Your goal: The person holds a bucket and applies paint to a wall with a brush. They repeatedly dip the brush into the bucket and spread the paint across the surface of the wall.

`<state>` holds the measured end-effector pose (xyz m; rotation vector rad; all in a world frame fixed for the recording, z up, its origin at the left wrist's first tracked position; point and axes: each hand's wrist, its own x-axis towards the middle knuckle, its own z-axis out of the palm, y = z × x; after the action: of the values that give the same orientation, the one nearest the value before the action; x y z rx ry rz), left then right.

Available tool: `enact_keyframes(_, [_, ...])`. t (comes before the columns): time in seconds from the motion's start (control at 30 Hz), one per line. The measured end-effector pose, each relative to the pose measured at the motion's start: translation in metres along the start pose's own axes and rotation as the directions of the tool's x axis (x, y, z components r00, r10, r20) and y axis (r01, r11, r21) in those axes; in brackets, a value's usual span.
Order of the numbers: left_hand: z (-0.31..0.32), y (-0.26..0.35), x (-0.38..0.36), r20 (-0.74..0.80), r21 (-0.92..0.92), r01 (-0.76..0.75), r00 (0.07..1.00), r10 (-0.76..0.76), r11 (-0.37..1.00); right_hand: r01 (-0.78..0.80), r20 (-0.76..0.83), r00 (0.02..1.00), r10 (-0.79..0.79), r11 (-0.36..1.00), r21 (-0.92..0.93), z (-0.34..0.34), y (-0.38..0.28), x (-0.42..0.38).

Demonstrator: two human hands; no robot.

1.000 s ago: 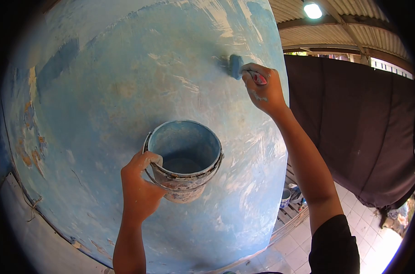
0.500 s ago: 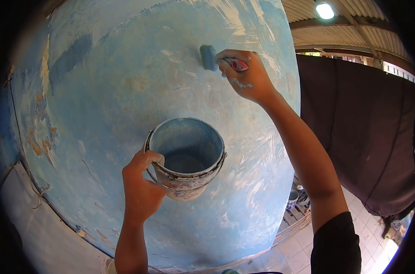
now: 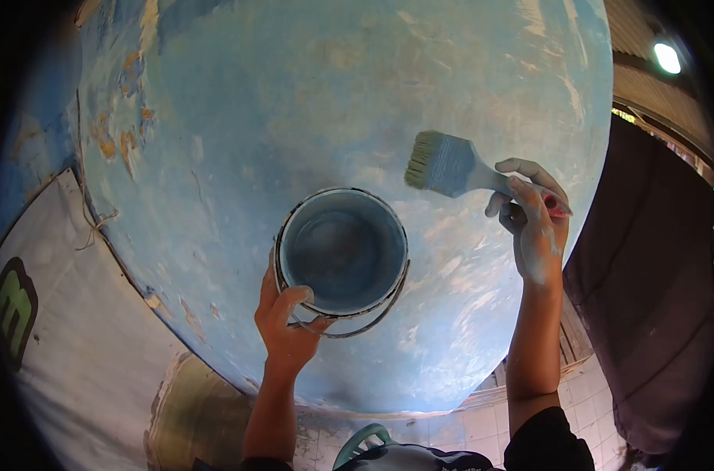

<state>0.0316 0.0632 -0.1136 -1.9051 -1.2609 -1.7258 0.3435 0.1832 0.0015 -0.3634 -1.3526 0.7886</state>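
My left hand [image 3: 289,318] grips a paint bucket [image 3: 382,302] by its rim, thumb over the edge and fingers around the outside. Blue-grey residue coats the bucket's inner wall, and its wire handle hangs down at the front. To the right, my right hand [image 3: 536,212] holds a wide paintbrush [image 3: 455,166] by its handle, whose end is red. The brush's green-tinged bristles point left, up and to the right of the bucket's mouth. Pale smears mark my right fingers and wrist. Behind both hands rises a large curved surface [image 3: 294,102] with patchy light-blue paint.
A dark cloth [image 3: 655,290] hangs at the right beside the curved surface. A pale sheet with a green letter [image 3: 15,314] lies at the left. Below are floor tiles [image 3: 490,428] and a green plastic chair back [image 3: 365,441]. A lamp [image 3: 667,58] glows under the roof.
My right hand has drawn the brush down from the painted surface, and its bristles now show side-on. The bucket's opening faces me more fully. The view has tilted down and shifted left.
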Motion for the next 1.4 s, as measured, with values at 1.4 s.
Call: enact_keyframes(1.4, [-0.077,-0.012,-0.088,0.46,0.523,0.048,0.825,-0.329,0.851,-0.079,0.781,0.577,0.239,0.968,-0.238,0.096,0.133,-0.121])
